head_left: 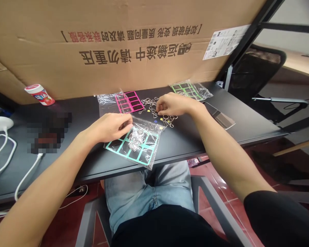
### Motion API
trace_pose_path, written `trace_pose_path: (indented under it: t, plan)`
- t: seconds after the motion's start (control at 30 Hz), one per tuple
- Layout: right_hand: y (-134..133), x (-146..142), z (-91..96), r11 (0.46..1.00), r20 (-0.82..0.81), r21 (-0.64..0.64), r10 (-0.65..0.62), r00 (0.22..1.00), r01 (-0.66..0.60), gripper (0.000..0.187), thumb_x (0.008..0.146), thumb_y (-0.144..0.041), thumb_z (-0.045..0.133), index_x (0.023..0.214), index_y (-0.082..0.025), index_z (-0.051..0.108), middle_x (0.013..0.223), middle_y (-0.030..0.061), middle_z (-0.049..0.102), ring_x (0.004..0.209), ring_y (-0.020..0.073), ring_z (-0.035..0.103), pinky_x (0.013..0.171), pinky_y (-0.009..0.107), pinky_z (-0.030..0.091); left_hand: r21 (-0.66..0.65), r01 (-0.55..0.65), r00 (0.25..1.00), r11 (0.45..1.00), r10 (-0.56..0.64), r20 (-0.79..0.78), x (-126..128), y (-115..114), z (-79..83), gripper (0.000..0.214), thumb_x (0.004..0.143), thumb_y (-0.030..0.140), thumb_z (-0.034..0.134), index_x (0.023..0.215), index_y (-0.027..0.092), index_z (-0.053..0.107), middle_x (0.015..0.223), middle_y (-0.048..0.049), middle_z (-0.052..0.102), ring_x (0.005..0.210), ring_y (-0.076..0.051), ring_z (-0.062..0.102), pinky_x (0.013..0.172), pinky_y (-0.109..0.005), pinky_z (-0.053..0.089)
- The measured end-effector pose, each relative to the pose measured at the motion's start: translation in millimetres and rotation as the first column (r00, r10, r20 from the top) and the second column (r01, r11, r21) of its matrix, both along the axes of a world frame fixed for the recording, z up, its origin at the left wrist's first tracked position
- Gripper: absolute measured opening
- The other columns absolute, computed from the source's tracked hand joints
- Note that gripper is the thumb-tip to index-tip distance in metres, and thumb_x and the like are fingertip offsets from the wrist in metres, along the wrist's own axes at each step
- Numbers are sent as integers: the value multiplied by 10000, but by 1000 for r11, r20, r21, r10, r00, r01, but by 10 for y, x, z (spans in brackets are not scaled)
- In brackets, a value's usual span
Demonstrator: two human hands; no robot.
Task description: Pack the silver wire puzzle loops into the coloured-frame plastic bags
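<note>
My left hand (110,126) pinches the open edge of a clear plastic bag with a teal grid print (134,145), which lies on the black desk (247,128) and holds several metal wire rings. My right hand (171,104) is curled over a loose pile of metal wire rings (150,103) further back, fingertips closed on the pile. What the fingers hold is hidden. A few small yellow and blue beads (156,120) lie between the hands.
A clear bag with a pink grid (128,102) lies behind the left hand; a green-grid bag (189,90) sits at the back right. A big cardboard box (134,41) walls the desk's rear. A red-capped canister (39,94), white cables (5,151) and a phone (220,116) lie around.
</note>
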State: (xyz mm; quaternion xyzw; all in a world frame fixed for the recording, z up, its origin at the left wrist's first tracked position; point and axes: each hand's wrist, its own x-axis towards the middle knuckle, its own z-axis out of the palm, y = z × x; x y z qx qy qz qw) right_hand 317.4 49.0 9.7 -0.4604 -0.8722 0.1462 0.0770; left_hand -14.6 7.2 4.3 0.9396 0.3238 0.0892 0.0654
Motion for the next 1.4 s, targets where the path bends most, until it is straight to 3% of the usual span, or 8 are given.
trace_pose_path:
  t: [0.53, 0.8, 1.1, 1.4]
  plan:
    - [-2, -43, -5, 999, 49, 9, 47, 998, -48, 283, 787, -162, 677, 1023, -197, 830, 955, 63, 791, 851, 218, 687, 764, 380, 514, -15, -9, 1000, 1000, 9, 0, 15, -19, 10, 182, 1055, 369, 543, 961, 237, 625, 763, 10, 670, 631, -154, 543, 642, -313, 367]
    - [26, -20, -41, 999, -1, 14, 31, 1000, -31, 222, 845, -234, 706, 1032, -201, 822, 929, 60, 792, 843, 215, 690, 758, 384, 513, -12, -6, 1000, 1000, 6, -13, 14, -11, 4, 182, 1064, 374, 536, 984, 240, 630, 785, 10, 683, 642, -158, 554, 650, -319, 370]
    - [19, -28, -35, 999, 23, 32, 39, 999, -39, 285, 807, -151, 670, 1043, -198, 823, 1027, 80, 796, 901, 231, 689, 810, 402, 519, -32, -18, 1000, 999, 17, -22, 12, -9, 10, 190, 1066, 381, 536, 990, 240, 639, 784, 10, 684, 661, -162, 566, 653, -318, 375]
    - [-5, -64, -10, 998, 40, 21, 54, 998, -55, 183, 900, -274, 676, 1005, -192, 800, 947, 72, 780, 863, 220, 675, 774, 387, 492, -60, -29, 999, 998, 27, -28, 30, -13, 26, 217, 1065, 402, 533, 1005, 242, 667, 798, 0, 693, 687, -171, 588, 657, -317, 379]
